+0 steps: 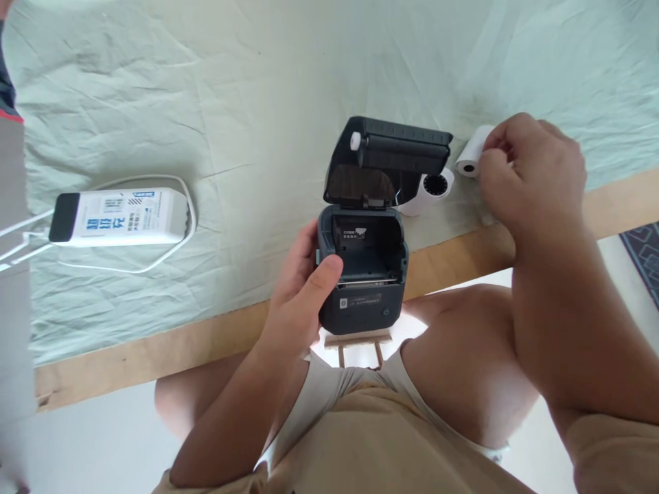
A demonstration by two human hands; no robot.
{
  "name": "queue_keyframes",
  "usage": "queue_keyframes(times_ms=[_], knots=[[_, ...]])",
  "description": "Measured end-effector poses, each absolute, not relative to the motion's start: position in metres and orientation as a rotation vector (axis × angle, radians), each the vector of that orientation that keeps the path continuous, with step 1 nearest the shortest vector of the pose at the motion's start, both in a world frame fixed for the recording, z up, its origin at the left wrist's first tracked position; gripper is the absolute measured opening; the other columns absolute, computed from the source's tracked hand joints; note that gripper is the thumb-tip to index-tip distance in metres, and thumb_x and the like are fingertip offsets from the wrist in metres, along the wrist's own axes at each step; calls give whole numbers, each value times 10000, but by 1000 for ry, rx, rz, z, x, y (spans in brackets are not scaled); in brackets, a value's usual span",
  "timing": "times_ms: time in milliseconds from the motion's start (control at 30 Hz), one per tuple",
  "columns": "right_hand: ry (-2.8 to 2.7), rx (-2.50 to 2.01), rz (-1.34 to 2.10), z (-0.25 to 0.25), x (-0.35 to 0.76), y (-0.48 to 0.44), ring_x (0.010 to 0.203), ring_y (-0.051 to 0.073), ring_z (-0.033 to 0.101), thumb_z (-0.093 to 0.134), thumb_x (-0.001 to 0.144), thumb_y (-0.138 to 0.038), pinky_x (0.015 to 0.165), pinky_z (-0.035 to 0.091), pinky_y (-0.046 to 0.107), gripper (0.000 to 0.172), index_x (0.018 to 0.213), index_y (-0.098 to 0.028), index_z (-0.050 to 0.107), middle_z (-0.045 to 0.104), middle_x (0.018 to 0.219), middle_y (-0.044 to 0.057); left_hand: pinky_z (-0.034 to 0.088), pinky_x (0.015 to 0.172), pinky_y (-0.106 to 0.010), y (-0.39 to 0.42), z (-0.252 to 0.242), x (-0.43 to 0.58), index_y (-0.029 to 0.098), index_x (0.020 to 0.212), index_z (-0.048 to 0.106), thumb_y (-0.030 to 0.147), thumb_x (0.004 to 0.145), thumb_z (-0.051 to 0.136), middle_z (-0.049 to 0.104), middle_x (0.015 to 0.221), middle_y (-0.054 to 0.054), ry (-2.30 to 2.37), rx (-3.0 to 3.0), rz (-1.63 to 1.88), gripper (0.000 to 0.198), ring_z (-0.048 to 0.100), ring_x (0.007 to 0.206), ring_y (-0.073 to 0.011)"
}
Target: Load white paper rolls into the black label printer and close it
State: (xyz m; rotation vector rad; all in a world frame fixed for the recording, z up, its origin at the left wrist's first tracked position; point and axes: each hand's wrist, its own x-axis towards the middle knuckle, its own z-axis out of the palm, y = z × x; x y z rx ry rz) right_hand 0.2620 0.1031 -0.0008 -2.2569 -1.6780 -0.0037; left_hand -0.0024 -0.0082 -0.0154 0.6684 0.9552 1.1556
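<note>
My left hand [303, 288] is wrapped round the left side of a dark label printer [360, 302], its thumb over the rim. The printer's lid [396, 140] is raised, and its paper bay looks empty. To the right, my right hand [533, 165] has its fingers closed at the right end of a small white paper roll [473, 151] on the cloth. Part of that roll is hidden by the fingers. Behind the printer lies a second white roll [419, 204] with a black core, partly covered by the printer's lid.
A white power strip [128, 218] with a looped white cable [191, 199] lies on the left of the cloth-covered table [247, 89]. The table's bare wooden edge [206, 343] runs in front of my legs. Part of another person's dark sleeve [7, 86] shows at the top left.
</note>
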Motion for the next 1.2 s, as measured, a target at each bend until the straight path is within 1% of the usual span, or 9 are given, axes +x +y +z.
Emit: queue_keyframes(times_ms=[133, 200, 300, 400, 533, 700, 867, 1000, 1200], knots=[[-1585, -2431, 50, 8, 252, 108, 796, 214, 547, 723, 830, -472, 758, 369, 428, 309, 841, -254, 505, 712, 1004, 112, 628, 670, -256, -10, -15, -1, 268, 1273, 730, 428, 950, 766, 794, 1091, -43, 949, 661, 1183, 362, 750, 812, -173], [-1566, -2494, 75, 11, 252, 109, 832, 236, 583, 731, 796, -406, 750, 371, 433, 287, 973, -246, 570, 736, 1073, 136, 627, 660, -252, -10, -15, -1, 268, 1271, 736, 414, 966, 752, 791, 1080, -39, 942, 667, 1195, 339, 751, 802, -168], [-1701, -2370, 139, 11, 258, 99, 913, 270, 650, 692, 768, -216, 788, 422, 443, 444, 1206, -248, 628, 760, 1138, 123, 633, 680, -264, -10, -16, -1, 262, 1288, 728, 420, 977, 736, 793, 1115, -55, 956, 683, 1193, 349, 767, 841, -184], [-1885, -2154, 110, 7, 264, 85, 1056, 324, 683, 692, 774, -177, 884, 486, 488, 416, 1182, -261, 704, 751, 1184, 134, 653, 727, -282, -11, -18, -3, 261, 1319, 709, 430, 976, 731, 794, 1167, -71, 950, 689, 1178, 383, 786, 960, -225], [-1919, -2062, -88, 1, 264, 80, 1171, 389, 657, 803, 759, -304, 967, 508, 547, 366, 1117, -229, 783, 708, 1258, 190, 650, 712, -272, -11, -19, -3, 258, 1322, 708, 428, 987, 717, 794, 1172, -74, 946, 700, 1178, 376, 788, 969, -228], [-1961, -2227, -71, 1, 257, 87, 1035, 355, 723, 664, 831, -283, 958, 547, 565, 350, 1168, -223, 734, 770, 1051, 132, 637, 669, -234, -9, -19, -3, 259, 1296, 724, 399, 991, 720, 784, 1103, -41, 897, 715, 1195, 336, 757, 822, -156], [-2022, -2224, -120, 3, 259, 84, 1005, 364, 739, 626, 799, -295, 968, 565, 583, 388, 1171, -202, 690, 776, 990, 113, 633, 664, -257, -8, -20, -3, 249, 1301, 690, 468, 963, 740, 783, 1117, -55, 931, 752, 1176, 406, 758, 824, -174], [-2175, -1945, 83, 4, 265, 76, 880, 297, 718, 590, 752, -316, 810, 573, 475, 553, 1297, -228, 625, 762, 1011, 85, 628, 671, -262, -8, -21, -3, 253, 1308, 691, 456, 981, 721, 780, 1133, -57, 938, 763, 1184, 386, 774, 854, -186], [-2011, -1963, 245, 0, 264, 75, 798, 204, 630, 639, 790, -244, 731, 518, 385, 454, 1231, -231, 534, 688, 965, 45, 651, 691, -272, -9, -22, -3, 241, 1328, 680, 455, 976, 723, 786, 1133, -70, 931, 767, 1185, 414, 799, 958, -224]])
